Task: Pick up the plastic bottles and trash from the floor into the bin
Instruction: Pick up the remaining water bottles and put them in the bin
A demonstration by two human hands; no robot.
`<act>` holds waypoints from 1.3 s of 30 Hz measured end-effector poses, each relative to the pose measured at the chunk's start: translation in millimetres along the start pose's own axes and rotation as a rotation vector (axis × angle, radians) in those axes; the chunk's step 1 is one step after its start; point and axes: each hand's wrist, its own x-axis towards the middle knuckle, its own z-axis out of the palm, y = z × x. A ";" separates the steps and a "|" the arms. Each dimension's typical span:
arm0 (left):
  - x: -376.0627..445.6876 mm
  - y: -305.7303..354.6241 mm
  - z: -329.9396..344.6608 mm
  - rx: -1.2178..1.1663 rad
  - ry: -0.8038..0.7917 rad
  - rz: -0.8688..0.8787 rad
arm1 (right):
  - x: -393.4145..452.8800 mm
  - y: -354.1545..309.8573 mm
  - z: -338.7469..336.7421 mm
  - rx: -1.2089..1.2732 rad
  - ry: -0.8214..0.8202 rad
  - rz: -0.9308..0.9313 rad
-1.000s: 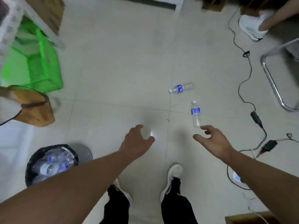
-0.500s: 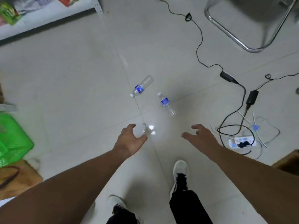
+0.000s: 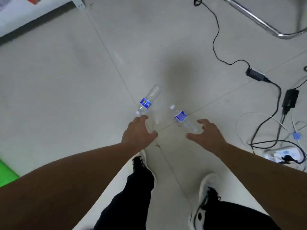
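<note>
Closer now than half a second ago: both hands brought down almost onto the targets, bin gone from view, so a double pick-up looks imminent. Nearest, at 6 o'clock, dark trousers and white shoes planted on the pale tiled floor. Just beyond, left hand spread, grip released, fingertips just short of the cap of the left clear plastic bottle with blue label, lying at 11 o'clock. Right hand likewise released, curled around but seemingly not yet touching the base of the right clear plastic bottle with blue label. Farther, at 2 o'clock, tangled black cables and adapters; beyond, chrome chair leg. Both bottles unlifted.
</note>
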 end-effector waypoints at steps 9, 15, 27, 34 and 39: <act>237.8 -42.8 65.7 0.095 0.150 0.025 | 184.2 32.5 111.6 -0.201 0.059 0.107; 284.8 -54.5 118.3 0.016 0.176 -0.041 | 231.2 55.1 139.0 -0.136 0.136 0.062; 91.9 -23.6 -58.9 -0.225 0.339 -0.143 | 97.1 -109.4 -29.8 -0.099 0.088 -0.124; -55.9 4.7 -140.2 -0.390 0.455 -0.270 | -21.1 -200.3 -99.2 -0.101 0.033 -0.337; -153.9 5.5 -144.6 -0.523 0.548 -0.373 | -100.1 -227.8 -107.9 -0.202 -0.089 -0.497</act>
